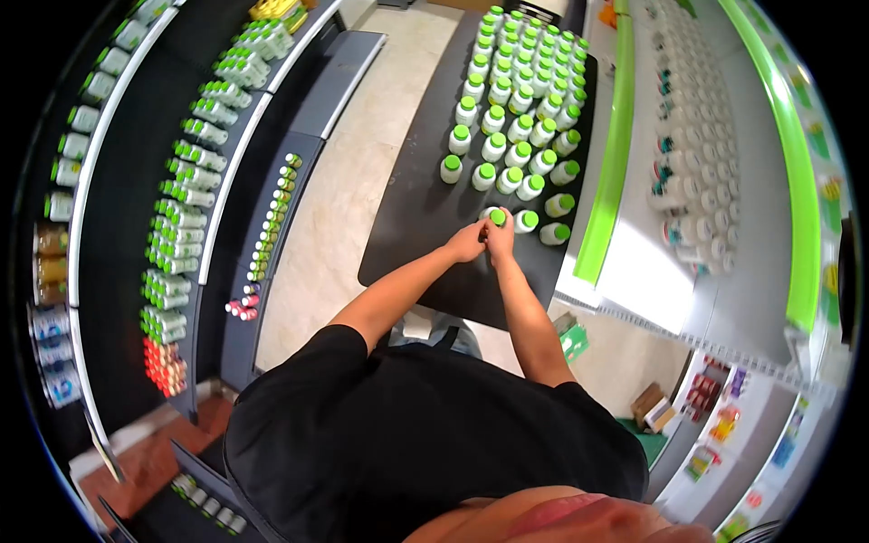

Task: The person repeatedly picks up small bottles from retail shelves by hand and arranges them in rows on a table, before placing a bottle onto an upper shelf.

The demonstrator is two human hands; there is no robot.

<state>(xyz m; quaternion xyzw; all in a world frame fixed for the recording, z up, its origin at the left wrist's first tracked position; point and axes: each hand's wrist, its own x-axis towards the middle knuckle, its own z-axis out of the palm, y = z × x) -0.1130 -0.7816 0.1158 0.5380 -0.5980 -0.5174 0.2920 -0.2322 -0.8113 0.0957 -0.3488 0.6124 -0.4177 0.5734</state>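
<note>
Both my hands meet at a white bottle with a green cap [497,217] near the front of a dark table [412,204]. My left hand [467,242] is closed at the bottle's lower left side. My right hand [500,237] wraps round its near right side, with fingers beside the cap. Part of the bottle's body is hidden behind the fingers. Just right of it stands another green-capped bottle [525,222], and further right one more [554,233]. Several rows of like bottles [516,154] stand upright beyond my hands.
Shelves on the left hold rows of green-capped bottles [176,244] and small bottles [272,217]. A white shelf with a green edge [605,195] runs along the table's right side and holds white bottles [697,195]. Cardboard boxes [652,407] lie at the lower right.
</note>
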